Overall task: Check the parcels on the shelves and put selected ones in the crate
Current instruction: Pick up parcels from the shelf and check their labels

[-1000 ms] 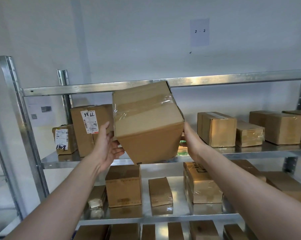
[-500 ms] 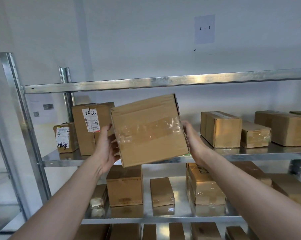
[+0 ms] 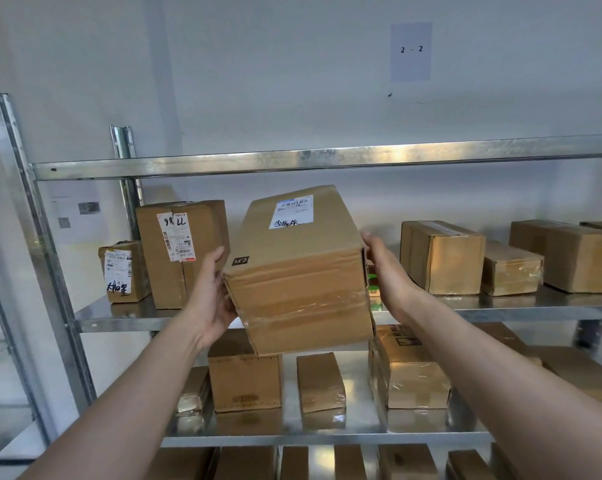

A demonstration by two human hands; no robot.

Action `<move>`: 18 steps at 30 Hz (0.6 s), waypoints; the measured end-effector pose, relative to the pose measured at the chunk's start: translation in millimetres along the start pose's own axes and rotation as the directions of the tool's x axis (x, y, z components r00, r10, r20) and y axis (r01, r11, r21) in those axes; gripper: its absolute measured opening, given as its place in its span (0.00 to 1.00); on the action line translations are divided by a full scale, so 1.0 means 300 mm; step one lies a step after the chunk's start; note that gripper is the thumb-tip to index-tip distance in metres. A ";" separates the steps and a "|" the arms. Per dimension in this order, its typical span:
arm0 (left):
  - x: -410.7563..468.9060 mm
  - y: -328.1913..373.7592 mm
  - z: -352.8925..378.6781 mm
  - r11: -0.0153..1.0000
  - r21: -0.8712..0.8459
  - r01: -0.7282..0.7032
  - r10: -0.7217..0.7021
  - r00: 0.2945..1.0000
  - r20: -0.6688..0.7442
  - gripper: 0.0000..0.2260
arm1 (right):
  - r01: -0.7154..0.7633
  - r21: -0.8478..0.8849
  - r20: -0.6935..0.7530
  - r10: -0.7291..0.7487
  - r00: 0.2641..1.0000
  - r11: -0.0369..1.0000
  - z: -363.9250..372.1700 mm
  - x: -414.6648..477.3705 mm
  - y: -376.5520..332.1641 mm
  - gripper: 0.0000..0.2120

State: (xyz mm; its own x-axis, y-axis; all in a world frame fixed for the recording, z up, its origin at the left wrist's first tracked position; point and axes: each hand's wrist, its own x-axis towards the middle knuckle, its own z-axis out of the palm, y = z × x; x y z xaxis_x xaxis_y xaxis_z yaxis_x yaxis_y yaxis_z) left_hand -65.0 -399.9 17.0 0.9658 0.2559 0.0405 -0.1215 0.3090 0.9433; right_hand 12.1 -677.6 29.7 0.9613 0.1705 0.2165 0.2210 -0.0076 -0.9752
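I hold a taped brown cardboard parcel (image 3: 299,271) in the air in front of the middle shelf (image 3: 119,317). Its top face carries a white shipping label with handwriting and a black square marked 5. My left hand (image 3: 211,296) grips its left side, thumb on top at the corner. My right hand (image 3: 384,271) holds the right end, fingers hidden behind the box. No crate is in view.
The metal rack holds more parcels: a labelled tall box (image 3: 180,252) and a small labelled box (image 3: 123,271) at left, three plain boxes (image 3: 441,258) at right. Lower shelves carry several boxes (image 3: 244,379). A paper marked 2-2 (image 3: 411,51) hangs on the wall.
The parcel has been turned in my hands, so the labelled face now points up and the taped side faces me. It sits slightly lower than before.
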 end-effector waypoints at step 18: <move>0.013 0.043 -0.012 0.986 0.127 -0.112 0.103 0.992 0.075 0.33 | 0.097 -0.021 0.094 -0.094 0.991 0.995 -0.016 0.063 0.068 0.25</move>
State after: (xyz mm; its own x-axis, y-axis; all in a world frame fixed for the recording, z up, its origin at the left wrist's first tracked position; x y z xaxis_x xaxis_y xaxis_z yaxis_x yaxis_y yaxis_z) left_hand -63.7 -391.7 28.0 0.9626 0.2170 0.1622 -0.1989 0.1594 0.9670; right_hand 35.7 -679.4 14.0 0.9164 0.2624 0.3023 0.3163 -0.0121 -0.9486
